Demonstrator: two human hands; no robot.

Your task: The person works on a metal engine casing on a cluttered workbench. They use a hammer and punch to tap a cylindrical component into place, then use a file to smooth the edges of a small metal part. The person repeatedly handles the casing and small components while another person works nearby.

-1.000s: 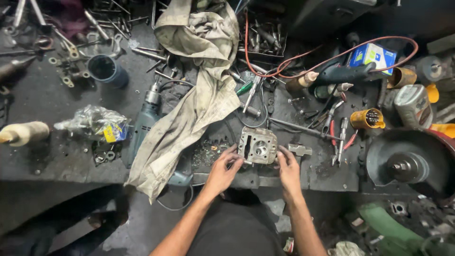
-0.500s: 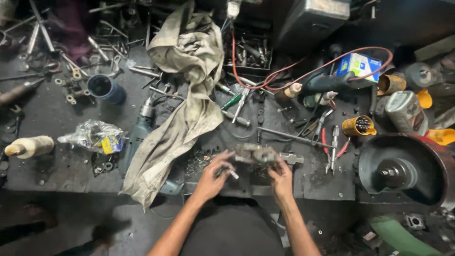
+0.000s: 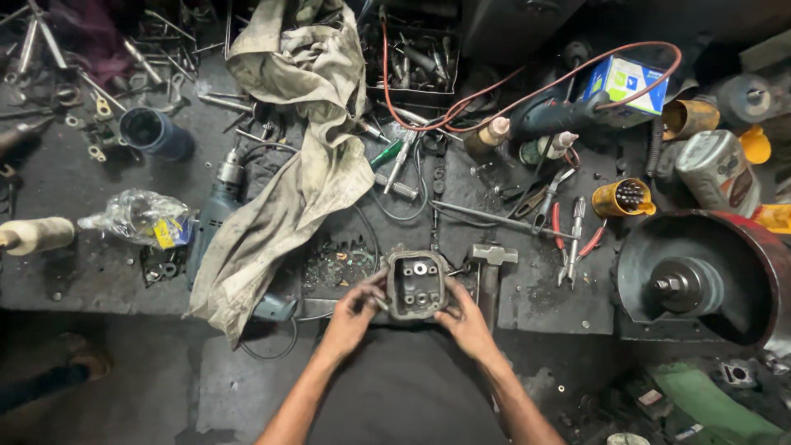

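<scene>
A: What are we holding?

B: A grey metal engine part (image 3: 418, 285), squarish, with round holes in its face. We grip it from both sides: our left hand (image 3: 356, 308) is closed on its left edge, our right hand (image 3: 466, 318) is closed on its lower right corner. It sits at the near edge of the dark workbench (image 3: 82, 272), tipped up to face us.

A: What lies around it?

B: A hammer (image 3: 489, 272) is just beside the part on the right. Red-handled pliers (image 3: 573, 235) lie further right, near a large round grinder housing (image 3: 700, 280). A dirty cloth (image 3: 297, 165) drapes over a power drill (image 3: 218, 214) to the left. Small loose bits are scattered behind the part.

A: What could go wrong?

B: We judge the part looks heavy and greasy, held mostly by fingertips over the bench edge; a slip could drop it to the floor or onto our lap. Our right hand could also knock the hammer, which is very close.
</scene>
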